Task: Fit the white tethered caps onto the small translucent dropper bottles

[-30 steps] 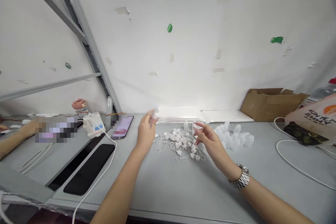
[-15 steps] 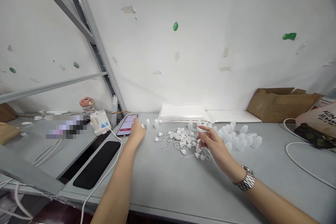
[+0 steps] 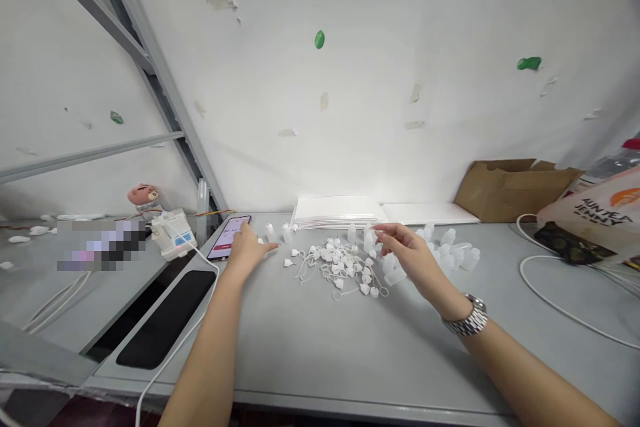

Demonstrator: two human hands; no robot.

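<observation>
My left hand (image 3: pixel 244 252) rests over the right side of a lit phone (image 3: pixel 226 240), its thumb stretched out to the right and nothing seen in it. Two small translucent bottles (image 3: pixel 287 234) stand upright just right of that hand. My right hand (image 3: pixel 413 257), with a metal watch on the wrist, pinches a small translucent bottle (image 3: pixel 369 241) between thumb and fingertips. Behind and beneath this hand are several more such bottles (image 3: pixel 449 237), some upright, some lying. Between my hands lies a loose heap of white caps with ring-ended straps (image 3: pixel 340 263).
A black slab like a power bank (image 3: pixel 167 320) lies at the left beside a white cable. Behind it sits a white power adapter (image 3: pixel 173 235). White flat sheets (image 3: pixel 337 210) are stacked at the wall. A cardboard box (image 3: pixel 515 190) and a printed bag (image 3: pixel 595 213) stand at the right.
My right fingers have closed on a bottle at the back of the cap heap. My left thumb has spread out to the right, away from the phone. The view has shifted slightly.
</observation>
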